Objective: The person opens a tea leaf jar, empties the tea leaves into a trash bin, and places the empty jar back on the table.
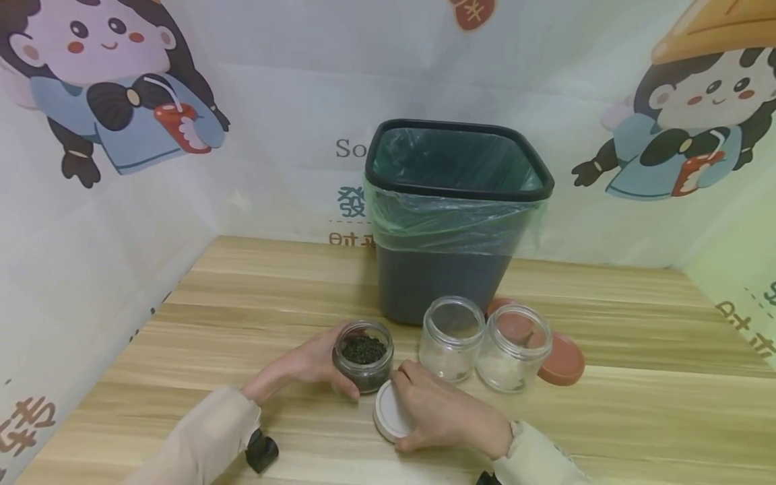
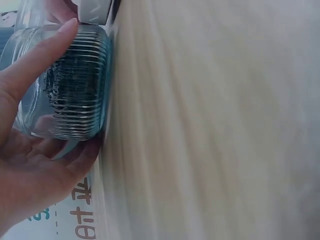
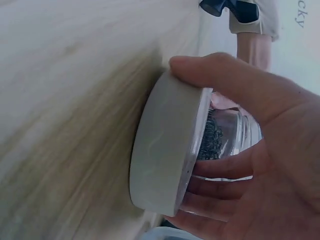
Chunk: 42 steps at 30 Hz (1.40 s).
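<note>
My left hand (image 1: pixel 315 360) holds a clear glass jar (image 1: pixel 370 380) from its left side, thumb in front. The jar is lidless and stands upright, partly filled with dark, dry, leaf-like bits (image 1: pixel 364 349). In the left wrist view, fine ribs run around the jar's lower wall (image 2: pixel 82 85), and the fingers wrap its far side. Just to the right, my right hand (image 1: pixel 439 411) grips a round white lid (image 1: pixel 391 411) on the table by its edge. The right wrist view shows the thumb on one side of the lid (image 3: pixel 162 145) and the fingers on the other.
Two uncovered clear jars, one (image 1: pixel 451 343) beside the other (image 1: pixel 512 357), stand right of the held jar. Reddish lids (image 1: pixel 562 360) lie behind and beside them. Behind stands a dark bin (image 1: pixel 439 283) with a green liner, near the printed backdrop (image 1: pixel 285 135).
</note>
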{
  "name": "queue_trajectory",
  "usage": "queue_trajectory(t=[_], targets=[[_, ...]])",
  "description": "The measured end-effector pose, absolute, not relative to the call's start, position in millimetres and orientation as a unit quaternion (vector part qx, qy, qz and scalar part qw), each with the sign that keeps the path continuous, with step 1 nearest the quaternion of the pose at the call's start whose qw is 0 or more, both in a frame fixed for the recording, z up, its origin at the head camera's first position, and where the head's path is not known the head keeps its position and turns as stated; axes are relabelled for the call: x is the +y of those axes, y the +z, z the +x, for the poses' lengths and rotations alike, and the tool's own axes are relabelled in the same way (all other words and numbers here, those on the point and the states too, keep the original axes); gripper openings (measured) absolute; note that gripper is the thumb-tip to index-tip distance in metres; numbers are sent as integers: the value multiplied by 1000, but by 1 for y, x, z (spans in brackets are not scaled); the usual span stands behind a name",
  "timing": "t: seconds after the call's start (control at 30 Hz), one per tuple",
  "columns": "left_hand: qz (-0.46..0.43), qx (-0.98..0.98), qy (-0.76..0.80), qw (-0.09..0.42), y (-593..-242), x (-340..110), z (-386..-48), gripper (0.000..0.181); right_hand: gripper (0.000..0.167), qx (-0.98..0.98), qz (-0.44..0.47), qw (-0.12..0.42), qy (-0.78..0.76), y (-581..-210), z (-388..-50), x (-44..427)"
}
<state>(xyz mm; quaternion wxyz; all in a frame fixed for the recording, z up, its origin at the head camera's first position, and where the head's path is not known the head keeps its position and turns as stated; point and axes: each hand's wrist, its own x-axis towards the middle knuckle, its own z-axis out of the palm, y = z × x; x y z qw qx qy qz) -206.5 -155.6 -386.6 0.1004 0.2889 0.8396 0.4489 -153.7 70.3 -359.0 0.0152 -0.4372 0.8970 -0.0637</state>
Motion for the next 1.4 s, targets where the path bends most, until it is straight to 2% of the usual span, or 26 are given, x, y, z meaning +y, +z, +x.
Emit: queue_trajectory(t=[0.3, 0.47, 0.6, 0.77, 0.87, 0.97, 1.1, 1.23, 1.4], targets=[[266, 869, 412, 66, -385, -154, -205, 91, 80, 901, -429, -18, -62, -364, -156, 70], [231, 874, 424, 57, -383, -153, -203, 85, 84, 908, -410, -5, -81, -362, -158, 71], [194, 867, 455, 61, -381, -156, -203, 86, 70, 905, -408, -6, -122, -353, -163, 75], [157, 849, 502, 53, -373, -162, -205, 89, 50, 883, -418, -68, -201, -331, -167, 92], [155, 842, 516, 29, -364, -167, -209, 88, 41, 868, -411, -121, -251, -313, -171, 111], [147, 843, 518, 6, -348, -173, -212, 87, 31, 869, -361, -146, -306, -291, -178, 131], [138, 843, 520, -22, -318, -180, -217, 86, 19, 887, -245, -168, -353, -258, -192, 159], [134, 851, 505, -57, -282, -186, -222, 87, 27, 890, -168, -185, -382, -232, -208, 187], [128, 847, 503, -112, -234, -191, -229, 85, 52, 902, -97, -162, -388, -208, -226, 204]])
